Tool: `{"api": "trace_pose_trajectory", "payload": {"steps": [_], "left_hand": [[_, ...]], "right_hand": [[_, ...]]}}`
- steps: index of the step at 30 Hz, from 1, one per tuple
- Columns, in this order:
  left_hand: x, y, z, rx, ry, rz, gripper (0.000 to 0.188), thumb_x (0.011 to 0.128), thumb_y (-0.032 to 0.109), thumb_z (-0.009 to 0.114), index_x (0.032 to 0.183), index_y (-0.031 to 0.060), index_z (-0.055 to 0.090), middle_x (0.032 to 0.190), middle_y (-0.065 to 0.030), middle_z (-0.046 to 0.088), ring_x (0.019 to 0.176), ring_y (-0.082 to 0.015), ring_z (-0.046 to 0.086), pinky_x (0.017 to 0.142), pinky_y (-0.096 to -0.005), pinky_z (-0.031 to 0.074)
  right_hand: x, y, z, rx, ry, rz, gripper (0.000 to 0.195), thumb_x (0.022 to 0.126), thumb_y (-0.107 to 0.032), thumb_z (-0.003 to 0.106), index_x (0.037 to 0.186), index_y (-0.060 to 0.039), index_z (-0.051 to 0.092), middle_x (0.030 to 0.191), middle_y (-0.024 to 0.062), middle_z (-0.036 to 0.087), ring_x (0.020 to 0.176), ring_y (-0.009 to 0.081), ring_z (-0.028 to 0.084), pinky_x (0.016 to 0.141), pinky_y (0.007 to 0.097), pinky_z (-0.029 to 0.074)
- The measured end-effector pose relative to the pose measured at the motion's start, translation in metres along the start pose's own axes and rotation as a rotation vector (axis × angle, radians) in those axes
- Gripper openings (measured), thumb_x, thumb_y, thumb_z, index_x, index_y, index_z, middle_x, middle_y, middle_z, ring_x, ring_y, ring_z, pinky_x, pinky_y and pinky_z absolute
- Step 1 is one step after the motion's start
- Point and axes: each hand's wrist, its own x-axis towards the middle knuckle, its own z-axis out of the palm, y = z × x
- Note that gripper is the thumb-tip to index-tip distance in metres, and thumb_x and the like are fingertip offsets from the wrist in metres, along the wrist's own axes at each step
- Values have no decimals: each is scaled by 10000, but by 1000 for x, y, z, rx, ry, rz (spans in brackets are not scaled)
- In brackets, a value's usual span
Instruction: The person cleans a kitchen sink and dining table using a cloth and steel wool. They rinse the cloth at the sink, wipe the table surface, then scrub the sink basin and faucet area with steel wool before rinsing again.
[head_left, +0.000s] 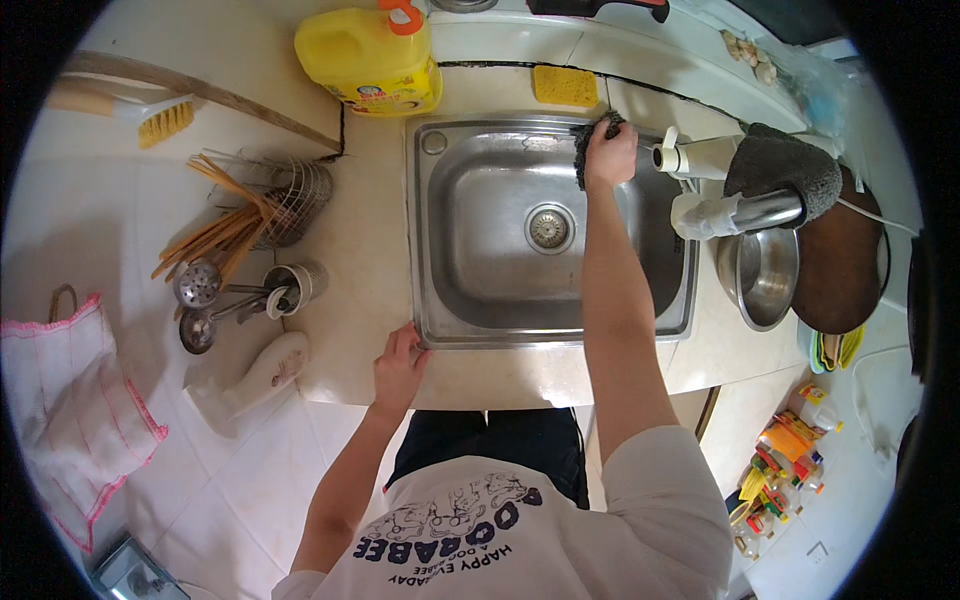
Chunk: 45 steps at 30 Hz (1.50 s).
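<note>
My right hand (611, 154) is closed around a dark grey cloth (580, 154), pressed on the back right rim of a stainless steel sink (487, 202). Part of the cloth hangs over the basin wall; the palm hides the rest. Within the basin is a round drain strainer (550, 229), and the metal around it looks wet. At the sink's front left corner my left hand (401, 367) rests on the counter edge, fingertips touching the rim and nothing held. Behind the sink lies a yellow sponge (565, 85), just beyond the right hand.
Right of the sink, the faucet (765, 210) carries a draped grey towel (784, 169), beside a steel bowl (757, 277) and a brown board (840, 262). A yellow jug (371, 60) stands back left. Chopsticks (225, 217) and ladles (199, 300) stick out of holders on the left.
</note>
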Motion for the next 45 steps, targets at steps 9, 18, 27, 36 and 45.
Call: {"api": "trace_pose_trajectory", "payload": {"steps": [9,18,27,36,45], "left_hand": [[4,-2,-2,42,-35,31,488,670,88,751,1101,78,524,929,-28,585,775,-190,633,602,-311,533],[-1,-5,5,-27,-1,-18,521,662,86,758,1128,80,525,978,-32,591,788,-198,632,597,-320,534],[3,2,0,15,-2,3,372,665,74,759,944,88,514,1043,-45,605,785,-209,642,598,-317,540],[1,2,2,-37,-22,-67,363,670,64,756,937,87,512,1090,-66,606,809,-219,652,611,-316,545],[1,0,4,-55,9,-41,397,663,75,763,967,94,508,1080,-40,610,803,-200,645,624,-319,545]], "right_hand": [[-74,-88,19,85,-186,-100,230,811,-299,600,861,-85,532,892,115,597,802,308,616,641,425,514],[-22,-26,7,-46,-116,-23,228,825,-298,589,891,-81,570,857,118,620,727,326,635,589,451,511],[-35,-35,12,67,-140,-172,228,823,-289,587,907,-77,580,858,121,628,764,304,635,637,426,518],[-66,-64,21,140,-296,-156,206,791,-247,594,891,-74,544,841,145,613,792,323,620,616,441,496],[-118,-139,22,183,-485,-426,241,807,-260,603,932,-61,548,947,117,589,867,291,599,665,423,527]]}}
